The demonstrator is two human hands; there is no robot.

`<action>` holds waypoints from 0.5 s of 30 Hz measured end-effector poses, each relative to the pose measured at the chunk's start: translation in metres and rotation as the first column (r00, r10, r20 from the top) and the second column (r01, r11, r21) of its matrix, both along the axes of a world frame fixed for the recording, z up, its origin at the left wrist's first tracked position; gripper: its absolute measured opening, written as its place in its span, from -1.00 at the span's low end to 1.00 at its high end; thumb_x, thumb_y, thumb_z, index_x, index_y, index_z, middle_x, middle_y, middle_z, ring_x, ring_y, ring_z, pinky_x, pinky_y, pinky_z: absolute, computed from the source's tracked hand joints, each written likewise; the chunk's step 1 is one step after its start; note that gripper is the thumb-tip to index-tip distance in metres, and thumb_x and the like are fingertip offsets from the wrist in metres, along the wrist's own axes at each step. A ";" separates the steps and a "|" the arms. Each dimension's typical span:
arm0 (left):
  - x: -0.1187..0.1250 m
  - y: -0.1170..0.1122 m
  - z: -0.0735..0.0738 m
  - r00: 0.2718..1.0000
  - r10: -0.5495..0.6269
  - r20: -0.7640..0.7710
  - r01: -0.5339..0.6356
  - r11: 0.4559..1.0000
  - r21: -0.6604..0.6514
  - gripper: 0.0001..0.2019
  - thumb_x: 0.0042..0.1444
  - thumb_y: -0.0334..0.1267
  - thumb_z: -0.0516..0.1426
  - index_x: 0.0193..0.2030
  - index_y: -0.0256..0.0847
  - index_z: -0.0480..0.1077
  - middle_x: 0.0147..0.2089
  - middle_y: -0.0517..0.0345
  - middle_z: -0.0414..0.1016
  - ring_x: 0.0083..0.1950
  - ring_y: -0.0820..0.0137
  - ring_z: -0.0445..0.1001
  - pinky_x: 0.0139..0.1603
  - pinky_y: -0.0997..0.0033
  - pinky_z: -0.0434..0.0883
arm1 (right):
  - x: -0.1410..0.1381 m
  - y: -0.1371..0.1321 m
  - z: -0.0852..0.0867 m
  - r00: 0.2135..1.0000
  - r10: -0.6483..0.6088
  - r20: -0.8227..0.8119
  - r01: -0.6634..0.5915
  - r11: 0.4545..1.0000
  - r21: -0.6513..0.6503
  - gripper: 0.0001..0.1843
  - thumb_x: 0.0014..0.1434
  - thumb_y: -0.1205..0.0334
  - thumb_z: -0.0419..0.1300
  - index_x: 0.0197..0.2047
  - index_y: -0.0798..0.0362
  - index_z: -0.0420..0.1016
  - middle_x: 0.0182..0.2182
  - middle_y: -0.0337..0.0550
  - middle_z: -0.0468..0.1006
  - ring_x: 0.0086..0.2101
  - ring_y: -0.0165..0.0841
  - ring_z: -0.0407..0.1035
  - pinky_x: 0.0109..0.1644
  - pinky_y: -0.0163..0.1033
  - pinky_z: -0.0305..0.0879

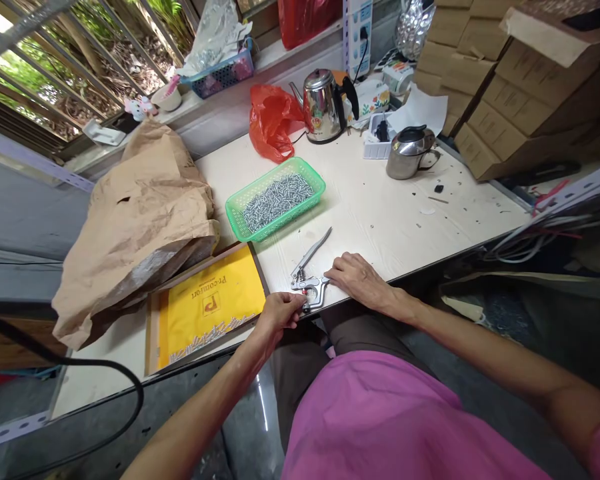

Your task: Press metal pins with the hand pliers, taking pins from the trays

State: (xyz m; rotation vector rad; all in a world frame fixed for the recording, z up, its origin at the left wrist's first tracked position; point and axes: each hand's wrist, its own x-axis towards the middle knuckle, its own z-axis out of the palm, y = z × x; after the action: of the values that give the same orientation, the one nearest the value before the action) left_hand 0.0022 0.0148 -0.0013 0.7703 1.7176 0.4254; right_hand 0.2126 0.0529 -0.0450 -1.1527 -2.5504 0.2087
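A metal plier-like hand press (310, 267) lies at the near edge of the white table (380, 213), its long handle pointing away from me. My left hand (279, 313) is closed in a pinch at the tool's jaw end, on a small part too tiny to make out. My right hand (355, 275) rests flat on the table, fingers touching the tool's head from the right. A green basket (235, 210) full of small silver metal pieces stands just beyond. To the left lies a yellow box lid (205, 303) with a row of silver pieces along its near edge.
A big crumpled brown paper bag (140, 213) fills the table's left side. At the back stand a red plastic bag (270, 120), a steel kettle (323, 103) and a steel jug (410, 152). Cardboard boxes (505, 87) are stacked at the right. A black cable (125, 373) hangs near left.
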 end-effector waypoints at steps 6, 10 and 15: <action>-0.002 0.005 0.006 0.995 -0.096 0.000 0.096 0.994 -0.059 -0.58 -0.28 0.02 0.37 -0.59 -0.29 0.34 -0.74 0.35 0.20 -0.72 0.65 0.11 -0.70 0.62 0.09 | 0.003 0.003 0.005 0.999 0.040 0.019 -0.040 0.999 -0.026 -0.83 0.30 0.23 0.12 -0.23 0.03 0.54 -0.29 -0.11 0.47 -0.23 -0.27 0.20 -0.18 -0.17 -0.02; -0.004 0.011 0.010 0.984 -0.178 0.012 0.178 0.979 -0.099 -0.60 -0.25 0.00 0.36 -0.60 -0.29 0.37 -0.74 0.33 0.22 -0.71 0.64 0.11 -0.69 0.61 0.07 | 0.004 0.005 0.006 0.998 0.062 0.028 -0.061 0.998 -0.029 -0.83 0.30 0.23 0.11 -0.24 0.05 0.53 -0.29 -0.11 0.47 -0.23 -0.28 0.21 -0.18 -0.17 -0.03; -0.002 0.019 0.012 0.968 -0.251 -0.012 0.247 0.960 -0.135 -0.65 -0.22 -0.05 0.35 -0.59 -0.30 0.39 -0.75 0.34 0.21 -0.73 0.64 0.10 -0.68 0.60 0.04 | 0.004 0.004 0.002 0.998 0.060 0.025 -0.059 0.998 -0.031 -0.82 0.31 0.27 0.08 -0.23 0.05 0.52 -0.28 -0.09 0.47 -0.22 -0.27 0.21 -0.17 -0.17 -0.01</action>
State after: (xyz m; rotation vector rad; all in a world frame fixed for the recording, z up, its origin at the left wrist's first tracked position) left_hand -0.0002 0.0336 0.0104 0.8853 1.6312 0.1269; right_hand 0.2161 0.0567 -0.0432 -1.0974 -2.6150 0.2491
